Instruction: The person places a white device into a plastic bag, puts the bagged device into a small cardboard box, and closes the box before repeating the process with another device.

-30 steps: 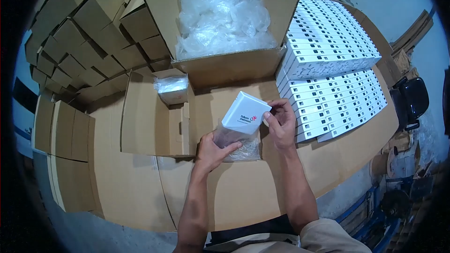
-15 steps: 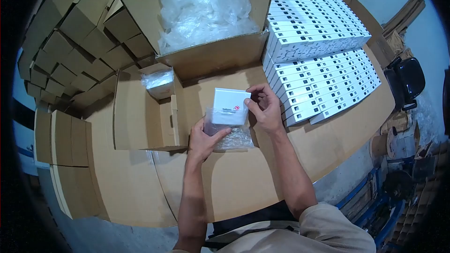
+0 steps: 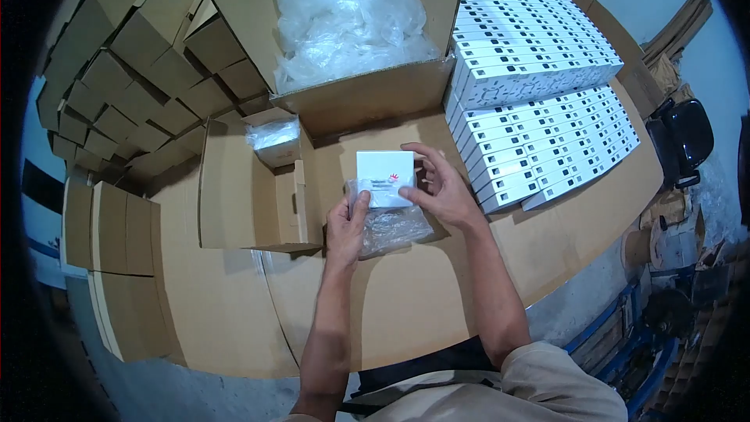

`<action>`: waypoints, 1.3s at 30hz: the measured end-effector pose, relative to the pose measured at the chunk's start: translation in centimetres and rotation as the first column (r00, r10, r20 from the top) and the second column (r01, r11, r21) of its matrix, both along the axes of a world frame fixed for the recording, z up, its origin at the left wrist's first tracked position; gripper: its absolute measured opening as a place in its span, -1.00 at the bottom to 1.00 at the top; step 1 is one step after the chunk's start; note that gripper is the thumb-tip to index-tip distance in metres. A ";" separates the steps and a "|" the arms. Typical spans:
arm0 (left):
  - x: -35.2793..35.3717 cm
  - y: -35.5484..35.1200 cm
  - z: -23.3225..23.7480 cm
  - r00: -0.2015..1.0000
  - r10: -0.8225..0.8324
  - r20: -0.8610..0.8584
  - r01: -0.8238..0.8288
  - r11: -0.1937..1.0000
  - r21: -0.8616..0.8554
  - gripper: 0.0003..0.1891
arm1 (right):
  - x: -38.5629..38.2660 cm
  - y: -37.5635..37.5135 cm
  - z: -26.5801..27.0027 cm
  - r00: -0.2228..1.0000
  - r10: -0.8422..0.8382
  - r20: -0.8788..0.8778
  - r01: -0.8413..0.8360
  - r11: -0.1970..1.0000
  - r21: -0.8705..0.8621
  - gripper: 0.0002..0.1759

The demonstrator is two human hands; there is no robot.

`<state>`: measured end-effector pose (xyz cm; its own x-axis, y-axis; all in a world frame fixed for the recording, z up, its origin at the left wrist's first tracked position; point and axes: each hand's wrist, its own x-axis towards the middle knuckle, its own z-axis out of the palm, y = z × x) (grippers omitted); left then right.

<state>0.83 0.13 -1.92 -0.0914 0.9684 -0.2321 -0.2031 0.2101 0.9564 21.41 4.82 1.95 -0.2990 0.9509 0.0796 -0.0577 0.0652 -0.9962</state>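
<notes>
A small white box (image 3: 384,166) with a red logo is between my two hands over the table. My left hand (image 3: 344,230) grips its lower left side, thumb lying on the front. My right hand (image 3: 447,191) is at the right edge, its thumb on the lower right corner and its fingers curled beside and behind. A clear plastic bag (image 3: 397,228) hangs crumpled below the box and shows along its lower left side. How far the bag covers the box is hard to see.
An open carton (image 3: 258,211) at left holds a plastic-wrapped box (image 3: 273,141). Behind it stands a large carton (image 3: 375,94) full of clear bags (image 3: 351,23). Rows of white boxes (image 3: 539,141) are stacked at right; brown cartons (image 3: 133,109) are piled at left.
My right thumb has slid down from the box's upper right edge to its lower right corner. My left thumb has moved up onto the box front. The view has shifted slightly.
</notes>
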 end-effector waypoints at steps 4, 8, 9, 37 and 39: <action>0.3 0.0 -0.1 0.997 0.042 0.072 -0.043 0.999 0.004 -0.58 | 0.1 -0.4 1.0 0.992 0.095 0.087 -0.090 0.994 -0.063 -0.02; -0.1 0.2 -1.1 0.998 0.049 0.039 -0.049 0.999 0.010 -0.50 | 0.1 -0.1 0.5 0.988 0.110 0.109 -0.100 0.990 -0.098 0.02; -0.1 0.3 -1.4 0.998 0.054 0.039 -0.055 0.998 0.023 -0.49 | 0.1 -0.1 0.2 0.991 0.090 0.102 -0.081 0.993 -0.086 0.00; 0.5 0.3 1.4 0.994 0.022 -0.109 0.002 0.975 0.220 -0.42 | 0.4 -0.3 0.5 0.996 -0.077 0.045 0.073 0.994 0.084 -0.85; 0.5 0.2 1.3 0.996 0.023 -0.089 -0.002 0.973 0.230 -0.42 | 0.3 -0.5 0.7 0.995 -0.085 0.059 0.080 0.994 0.074 -0.87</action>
<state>1.31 0.30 -0.57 -0.1146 0.9934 0.0055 -0.1149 -0.0188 0.9932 21.75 4.34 2.65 -0.2261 0.9651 0.1318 0.0124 0.1382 -0.9903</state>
